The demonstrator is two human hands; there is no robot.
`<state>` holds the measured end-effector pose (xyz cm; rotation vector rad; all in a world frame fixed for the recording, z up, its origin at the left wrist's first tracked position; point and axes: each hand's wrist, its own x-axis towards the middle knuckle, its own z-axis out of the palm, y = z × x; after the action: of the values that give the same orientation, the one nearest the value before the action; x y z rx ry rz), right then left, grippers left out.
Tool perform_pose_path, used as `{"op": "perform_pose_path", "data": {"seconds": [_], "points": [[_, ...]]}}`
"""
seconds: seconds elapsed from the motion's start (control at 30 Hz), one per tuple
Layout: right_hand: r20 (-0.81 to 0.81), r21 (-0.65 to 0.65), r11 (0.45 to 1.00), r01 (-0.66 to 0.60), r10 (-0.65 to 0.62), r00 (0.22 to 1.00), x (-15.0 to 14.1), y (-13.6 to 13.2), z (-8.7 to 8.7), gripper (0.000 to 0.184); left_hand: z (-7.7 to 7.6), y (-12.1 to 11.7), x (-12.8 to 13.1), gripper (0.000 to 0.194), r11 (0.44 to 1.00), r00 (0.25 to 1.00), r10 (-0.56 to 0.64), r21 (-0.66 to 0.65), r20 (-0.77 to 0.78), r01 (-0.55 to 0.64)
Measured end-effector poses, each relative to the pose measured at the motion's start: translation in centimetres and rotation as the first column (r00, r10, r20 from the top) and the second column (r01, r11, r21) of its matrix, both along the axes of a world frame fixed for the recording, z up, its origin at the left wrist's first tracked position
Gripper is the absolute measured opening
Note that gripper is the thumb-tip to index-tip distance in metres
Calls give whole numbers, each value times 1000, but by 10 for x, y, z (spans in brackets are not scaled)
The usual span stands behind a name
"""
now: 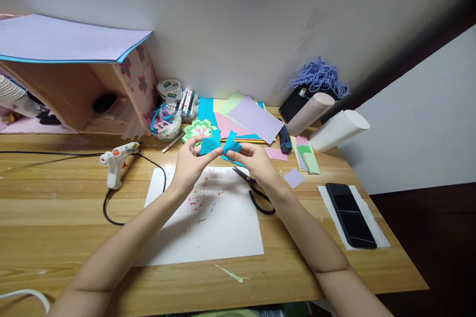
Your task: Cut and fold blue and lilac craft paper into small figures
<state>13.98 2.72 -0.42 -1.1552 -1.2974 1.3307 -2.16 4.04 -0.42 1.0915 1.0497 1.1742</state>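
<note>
Labels: through the head camera I find a blue-and-green label on the round white tub [170, 90] near the wall; its print is too small to read. The white sheet [230, 230] on the table [67, 228] carries red, blue and dark smudges.

Containers: I record a clear tub [174, 133] filled with pink, blue and purple paper scraps. Just beside it, a clear case [195, 104] holds capped markers [186, 102]. A butterfly-patterned box [139, 77] stands open at the front, a dark round object [104, 103] inside and a lilac sheet [74, 37] over its top. A black holder [292, 105] contains a pale-tipped item, with periwinkle yarn [320, 78] draped above.

Hands: the left hand [191, 158] and the right hand [258, 162] are both closed in a pinch on folded blue paper [210, 145], held between them above the far edge of the white sheet. I cannot tell whether it is one piece or two.

Surroundings: black-handled scissors [256, 193] lie partly on the sheet, under the right wrist. A green paper flower [199, 131] lies behind the left hand. A white glue gun [116, 166] stands left of the sheet. A black phone [351, 215] rests on white paper at the right.
</note>
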Motion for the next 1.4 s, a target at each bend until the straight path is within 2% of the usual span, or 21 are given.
{"op": "perform_pose_path", "data": {"seconds": [0.4,0.5,0.6,0.7,0.83,0.97,1.1,1.3,1.4], "points": [[21,52,996,67,-68,997,-3,-3,-4,22,0,-2,2,52,1000,999,11,-7,-33,-11],[46,31,999,29,-31,998,-1,-1,-2,22,0,-4,3,49,1000,999,17,19,-47,-16],[84,21,1000,3,-5,996,1,0,1,24,0,-6,4,44,997,994,50,60,-97,-44],[125,54,997,45,-52,991,0,0,-1,26,0,-7,4,44,992,987,88,101,-135,-75],[125,99,992,75,-87,988,-2,-2,-5,28,2,-7,4,45,992,983,75,113,-165,-56],[110,90,996,26,-36,993,-1,-3,-1,28,6,-6,2,45,988,966,98,136,-241,-67],[64,30,998,-60,59,996,4,-2,11,26,7,-5,-1,46,993,971,76,102,-228,-54],[42,50,998,31,-33,999,4,-1,8,23,3,-4,0,44,999,987,39,22,-158,-36],[-13,6,1000,1,-1,1000,2,-2,6,23,2,-4,1,42,999,994,32,12,-105,-30]]}}
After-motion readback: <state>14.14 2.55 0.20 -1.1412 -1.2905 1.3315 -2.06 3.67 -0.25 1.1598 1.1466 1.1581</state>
